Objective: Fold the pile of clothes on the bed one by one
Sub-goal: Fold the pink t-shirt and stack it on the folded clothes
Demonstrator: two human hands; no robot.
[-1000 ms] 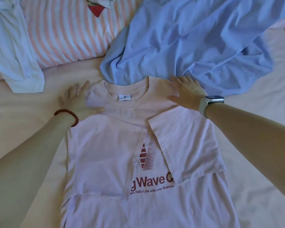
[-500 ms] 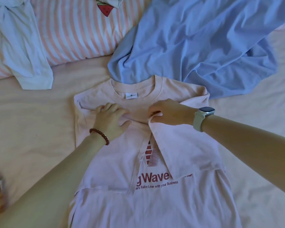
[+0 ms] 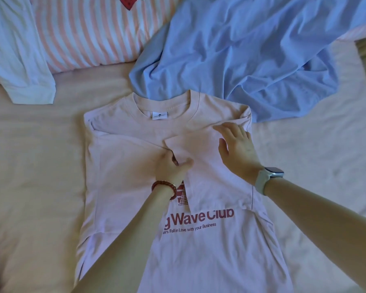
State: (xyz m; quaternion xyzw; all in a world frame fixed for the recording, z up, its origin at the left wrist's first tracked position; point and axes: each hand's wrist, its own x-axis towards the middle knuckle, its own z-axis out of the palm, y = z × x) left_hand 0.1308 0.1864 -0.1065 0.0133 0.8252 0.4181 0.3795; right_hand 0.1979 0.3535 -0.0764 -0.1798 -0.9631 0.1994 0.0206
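Observation:
A pale pink T-shirt point(image 3: 123, 176) with red "Wave Club" print lies face up in the middle of the bed, collar at the far end, both sleeves folded inward over the chest. My left hand point(image 3: 171, 168), with a red bead bracelet, pinches the inner edge of the folded right sleeve flap at the shirt's centre. My right hand point(image 3: 237, 149), wearing a watch, lies flat with straight fingers on that same flap near the right shoulder. A light blue garment point(image 3: 251, 49) lies crumpled beyond the collar.
A white garment point(image 3: 17, 60) lies at the far left over a pink-and-white striped pillow point(image 3: 89, 32). The bed sheet point(image 3: 30, 166) is bare to the left and right of the pink shirt. A dark edge shows at the far right.
Both hands came in from the shoulders to the chest. The right hand then opened and slid outward along the sleeve flap, while the left moved right to pinch the flap's edge.

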